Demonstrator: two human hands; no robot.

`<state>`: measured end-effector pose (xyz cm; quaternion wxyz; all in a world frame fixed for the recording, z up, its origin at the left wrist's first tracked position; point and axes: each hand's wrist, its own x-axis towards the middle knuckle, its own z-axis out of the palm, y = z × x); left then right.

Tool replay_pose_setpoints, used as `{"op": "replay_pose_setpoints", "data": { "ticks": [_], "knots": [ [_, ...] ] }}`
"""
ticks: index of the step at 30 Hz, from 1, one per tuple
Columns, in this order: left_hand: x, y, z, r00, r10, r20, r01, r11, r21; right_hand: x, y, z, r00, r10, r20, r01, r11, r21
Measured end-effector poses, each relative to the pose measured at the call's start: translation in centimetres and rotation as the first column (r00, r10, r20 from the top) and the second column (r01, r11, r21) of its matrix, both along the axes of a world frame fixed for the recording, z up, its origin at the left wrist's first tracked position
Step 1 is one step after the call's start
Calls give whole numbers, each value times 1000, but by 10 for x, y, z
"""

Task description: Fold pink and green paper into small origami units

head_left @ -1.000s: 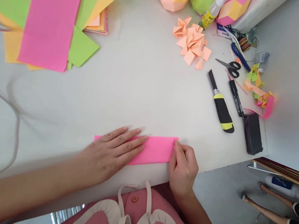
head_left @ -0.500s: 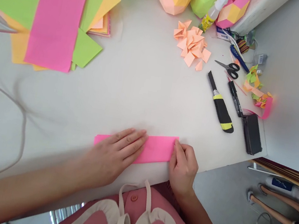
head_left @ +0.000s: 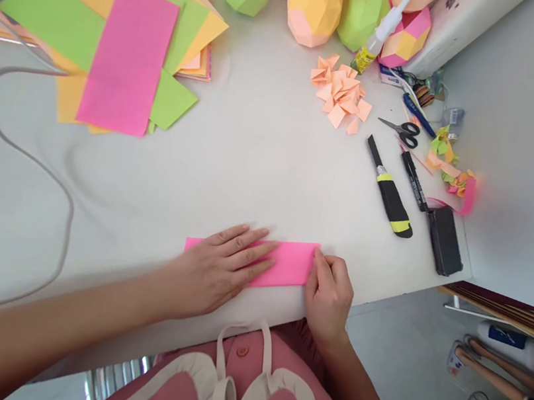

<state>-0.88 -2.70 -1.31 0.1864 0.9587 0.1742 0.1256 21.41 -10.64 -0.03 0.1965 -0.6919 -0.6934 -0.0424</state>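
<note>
A long pink strip of folded paper [head_left: 290, 264] lies near the table's front edge. Flat across its left part rests my left hand [head_left: 224, 267], fingers stretched out and slightly spread. My right hand [head_left: 330, 293] pinches the strip's right end near the upper corner, between thumb and curled fingers. Part of the strip is hidden beneath the left palm. Further back is a heap of small folded peach paper pieces [head_left: 340, 94]. To its right are scissors [head_left: 402, 132] and a utility knife [head_left: 390, 198] with its blade out.
Coloured paper sheets, a pink sheet [head_left: 127, 59] on top, lie at back left. Faceted paper shapes [head_left: 313, 6] and a glue bottle [head_left: 376, 36] stand behind. A marker [head_left: 414, 180], black case [head_left: 445, 240] and paper scraps are at right. A cable [head_left: 67, 224] runs along the left.
My left hand has slid a little to the right along the pink strip. My right hand keeps its pinch at the end. The camera view has shifted slightly.
</note>
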Motion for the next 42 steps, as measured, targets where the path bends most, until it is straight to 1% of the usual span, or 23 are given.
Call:
{"op": "replay_pose_setpoints", "data": {
  "ticks": [7,10,12,13,15,19,23,26,28,30,33,36,37,38,40,41,42],
  "knots": [
    [0,1,-1,1000,-12,-23,12,1000,21,1,-1,-1,1000,-11,10,12,1000,-20],
    [0,1,0,1000,-14,-28,15,999,34,-1,1,3,997,-66,49,67,997,-35],
    [0,1,0,999,-15,-32,16,999,38,-7,4,7,992,-94,82,98,994,-43],
    [0,1,1,999,-14,-35,15,999,37,-13,5,9,992,-88,92,93,994,-51],
    [1,1,0,999,-10,-36,11,999,34,-26,7,11,994,-38,105,46,996,-75],
    [2,-1,-2,1000,16,-19,-15,999,39,-54,10,8,981,50,185,-31,994,-102],
    [2,-2,-4,999,29,-15,-29,999,44,-64,11,5,965,116,234,-84,986,-141],
    [2,-2,-4,999,30,-25,-29,999,42,-59,10,5,963,139,231,-95,977,-192],
    [1,-2,-4,999,25,-29,-24,999,44,-50,8,6,963,121,239,-69,974,-215],
    [1,-2,-4,999,19,-36,-18,999,48,-36,4,5,964,81,255,-24,975,-222],
    [0,-2,-4,999,14,-48,-11,998,56,-7,-3,3,965,23,261,34,977,-211],
    [1,-2,-3,998,14,-53,-11,998,60,21,-9,3,965,-50,257,99,979,-180],
    [1,-2,-2,998,16,-53,-13,998,62,27,-11,3,967,-70,245,109,983,-151],
    [1,-2,-2,999,18,-50,-15,998,65,31,-11,5,972,-86,220,110,989,-98],
    [1,-2,-1,999,26,-42,-23,997,69,30,-10,8,988,-99,122,90,993,74],
    [1,-2,-1,999,29,-40,-26,997,69,25,-9,9,996,-67,57,58,987,152],
    [1,-2,0,999,33,-38,-31,997,67,18,-7,11,1000,9,1,-9,981,192]
  ]
}}
